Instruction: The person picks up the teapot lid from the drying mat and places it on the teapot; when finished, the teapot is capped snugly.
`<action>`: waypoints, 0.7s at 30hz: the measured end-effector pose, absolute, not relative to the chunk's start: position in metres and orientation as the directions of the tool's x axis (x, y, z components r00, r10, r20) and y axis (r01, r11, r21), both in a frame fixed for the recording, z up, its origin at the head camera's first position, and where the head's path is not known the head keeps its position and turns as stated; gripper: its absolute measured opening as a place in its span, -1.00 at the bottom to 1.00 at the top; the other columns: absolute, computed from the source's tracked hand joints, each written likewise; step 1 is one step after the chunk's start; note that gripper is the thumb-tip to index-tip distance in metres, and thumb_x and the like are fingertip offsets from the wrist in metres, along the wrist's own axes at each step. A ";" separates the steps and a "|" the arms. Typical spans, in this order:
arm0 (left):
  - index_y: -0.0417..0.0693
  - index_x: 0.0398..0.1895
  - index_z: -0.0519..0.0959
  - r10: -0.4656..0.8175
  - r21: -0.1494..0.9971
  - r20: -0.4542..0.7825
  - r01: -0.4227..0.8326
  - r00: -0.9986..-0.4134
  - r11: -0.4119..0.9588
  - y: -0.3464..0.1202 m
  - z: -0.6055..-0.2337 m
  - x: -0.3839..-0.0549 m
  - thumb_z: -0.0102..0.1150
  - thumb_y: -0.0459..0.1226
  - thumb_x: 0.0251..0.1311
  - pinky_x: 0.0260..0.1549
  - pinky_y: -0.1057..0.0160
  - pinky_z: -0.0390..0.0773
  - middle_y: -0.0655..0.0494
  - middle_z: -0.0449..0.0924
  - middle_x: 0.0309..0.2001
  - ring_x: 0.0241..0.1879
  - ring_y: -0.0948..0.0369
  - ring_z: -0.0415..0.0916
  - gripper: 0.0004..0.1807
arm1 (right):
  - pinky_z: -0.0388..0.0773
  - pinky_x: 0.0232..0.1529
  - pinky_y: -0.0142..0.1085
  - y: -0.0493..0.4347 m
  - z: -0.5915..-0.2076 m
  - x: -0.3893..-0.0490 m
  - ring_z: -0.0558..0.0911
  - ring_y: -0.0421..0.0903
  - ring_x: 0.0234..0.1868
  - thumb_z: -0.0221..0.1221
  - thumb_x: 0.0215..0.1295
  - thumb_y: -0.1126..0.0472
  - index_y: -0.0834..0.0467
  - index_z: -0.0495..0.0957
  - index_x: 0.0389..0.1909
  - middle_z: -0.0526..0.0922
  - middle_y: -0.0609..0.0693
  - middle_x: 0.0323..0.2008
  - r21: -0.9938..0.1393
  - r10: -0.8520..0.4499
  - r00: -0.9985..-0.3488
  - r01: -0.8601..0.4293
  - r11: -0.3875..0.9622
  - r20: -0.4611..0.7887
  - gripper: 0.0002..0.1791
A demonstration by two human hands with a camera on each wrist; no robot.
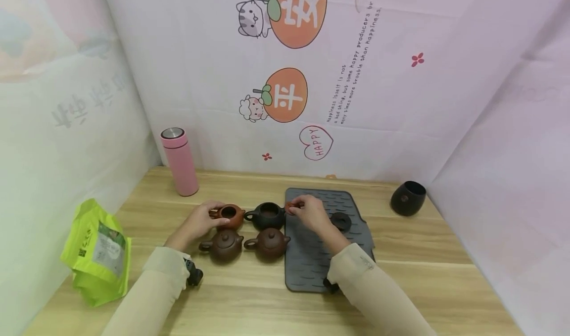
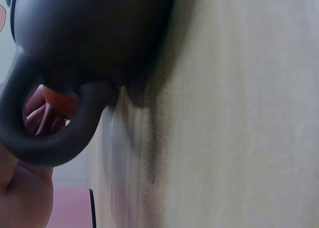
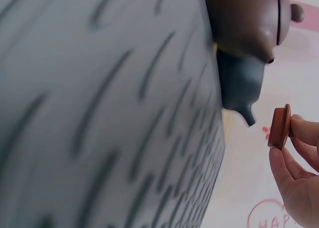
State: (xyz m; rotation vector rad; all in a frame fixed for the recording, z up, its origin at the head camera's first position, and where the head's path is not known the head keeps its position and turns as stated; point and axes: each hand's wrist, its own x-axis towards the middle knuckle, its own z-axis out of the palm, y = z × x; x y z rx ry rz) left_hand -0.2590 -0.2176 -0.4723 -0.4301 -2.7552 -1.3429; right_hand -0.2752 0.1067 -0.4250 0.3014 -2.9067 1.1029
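My left hand (image 1: 200,220) grips a small reddish-brown teapot (image 1: 237,220) at its handle side; the teapot is lidless and stands upright on the table. Between thumb and fingertips my right hand (image 1: 313,214) pinches a reddish-brown teapot lid (image 3: 280,127), held up over the left edge of the grey mat (image 1: 311,262). A lidless black teapot (image 1: 269,220) stands between the hands. In front are two dark brown teapots, one left (image 1: 224,249) and one right (image 1: 270,248), both with lids on. A black lid (image 1: 341,222) lies on the mat, partly behind my right wrist.
A pink thermos (image 1: 180,165) stands at the back left, and a bright green bag (image 1: 95,257) at the left edge. At the back right is a black cup (image 1: 408,198). Printed cloth walls (image 1: 378,143) enclose the wooden table (image 1: 240,301) at the back and sides.
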 end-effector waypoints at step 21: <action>-0.32 0.10 0.55 0.245 0.773 0.184 0.294 -0.952 0.563 -0.221 -0.479 -0.264 0.42 -0.23 0.13 -0.01 -0.01 0.53 -0.24 0.49 0.06 0.02 -0.09 0.51 -0.48 | 0.58 -0.27 -0.27 0.018 -0.414 -0.284 0.62 -0.08 -0.19 0.27 0.32 0.18 0.11 0.69 -0.11 0.67 -0.01 -0.15 -0.679 -0.329 -0.939 -0.306 0.668 0.099 -0.82</action>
